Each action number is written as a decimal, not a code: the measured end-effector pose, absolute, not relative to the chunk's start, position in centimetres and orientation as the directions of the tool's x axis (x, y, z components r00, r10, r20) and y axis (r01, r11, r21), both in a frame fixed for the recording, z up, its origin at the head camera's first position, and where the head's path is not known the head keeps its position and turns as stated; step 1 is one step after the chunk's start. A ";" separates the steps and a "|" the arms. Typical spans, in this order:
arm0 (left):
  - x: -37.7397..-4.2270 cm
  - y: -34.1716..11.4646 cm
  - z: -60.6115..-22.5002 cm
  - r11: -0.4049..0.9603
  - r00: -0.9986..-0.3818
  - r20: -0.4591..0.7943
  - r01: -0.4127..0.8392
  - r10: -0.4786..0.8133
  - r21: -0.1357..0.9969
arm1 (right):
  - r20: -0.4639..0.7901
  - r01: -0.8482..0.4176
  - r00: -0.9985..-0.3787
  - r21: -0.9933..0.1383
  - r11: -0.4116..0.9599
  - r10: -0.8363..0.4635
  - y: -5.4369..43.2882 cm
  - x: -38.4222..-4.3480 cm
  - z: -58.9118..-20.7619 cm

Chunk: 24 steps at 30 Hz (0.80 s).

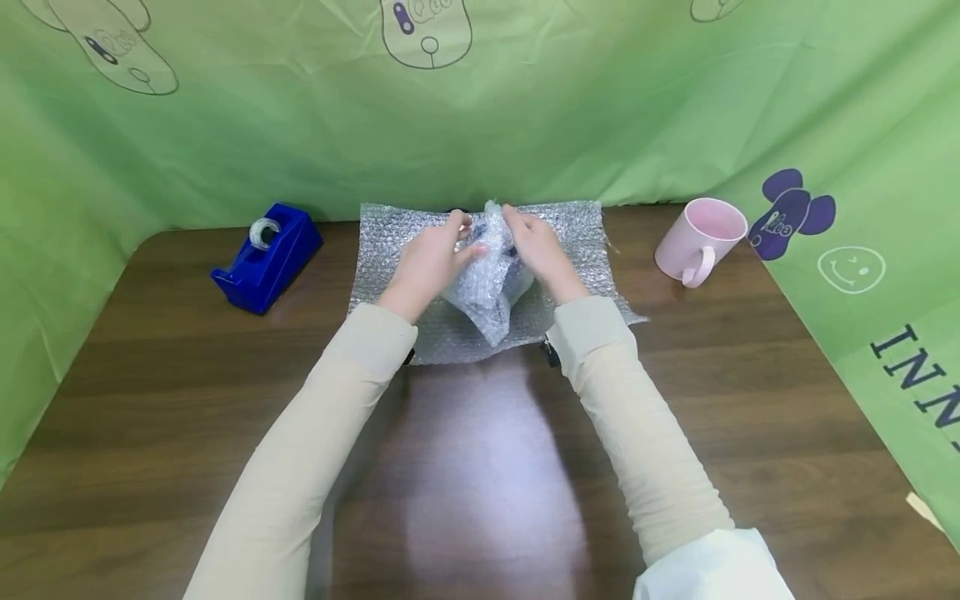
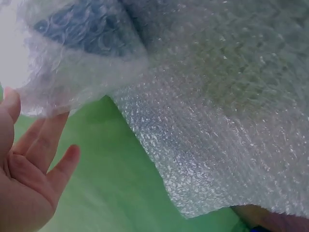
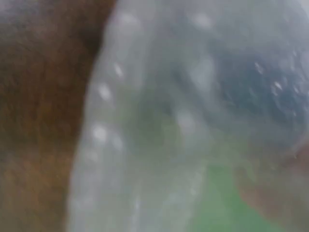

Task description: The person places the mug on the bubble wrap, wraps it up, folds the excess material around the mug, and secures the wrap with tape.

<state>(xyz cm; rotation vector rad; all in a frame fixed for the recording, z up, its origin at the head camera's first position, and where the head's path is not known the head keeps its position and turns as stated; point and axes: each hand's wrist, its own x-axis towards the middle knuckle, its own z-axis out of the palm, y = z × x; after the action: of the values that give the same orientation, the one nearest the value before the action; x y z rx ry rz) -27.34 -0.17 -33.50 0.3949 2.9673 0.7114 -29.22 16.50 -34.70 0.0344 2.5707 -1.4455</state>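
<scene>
A sheet of bubble wrap point(image 1: 570, 225) lies at the back of the table, its middle gathered up round an object that shows only as a dark blue patch point(image 2: 91, 29) through the plastic. My left hand point(image 1: 431, 260) pinches the raised wrap from the left, thumb on the near side and fingers partly behind it. On the other side, my right hand point(image 1: 542, 254) grips the top of the same fold with bent fingers. The right wrist view is blurred: wrap point(image 3: 140, 145) fills most of it, and a bit of the hand point(image 3: 275, 193) shows at lower right.
A blue tape dispenser point(image 1: 266, 258) with a clear roll stands on the left of the brown table point(image 1: 750, 400). To the right is a pink mug point(image 1: 693, 242), handle toward me. Green printed cloth point(image 1: 300, 125) hangs behind and along both sides.
</scene>
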 end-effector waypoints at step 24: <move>-29.7 -1.4 -31.5 0.860 -0.955 -0.132 0.172 0.265 0.479 | -0.160 -0.049 -0.961 -0.706 0.707 -0.226 15.1 -29.0 -34.0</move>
<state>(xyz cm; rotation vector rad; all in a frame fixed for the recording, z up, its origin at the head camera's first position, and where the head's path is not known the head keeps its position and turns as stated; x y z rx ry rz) -29.71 -1.41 -31.47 0.3373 2.8414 0.7057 -29.03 15.09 -34.05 -0.2194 2.6806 -1.0987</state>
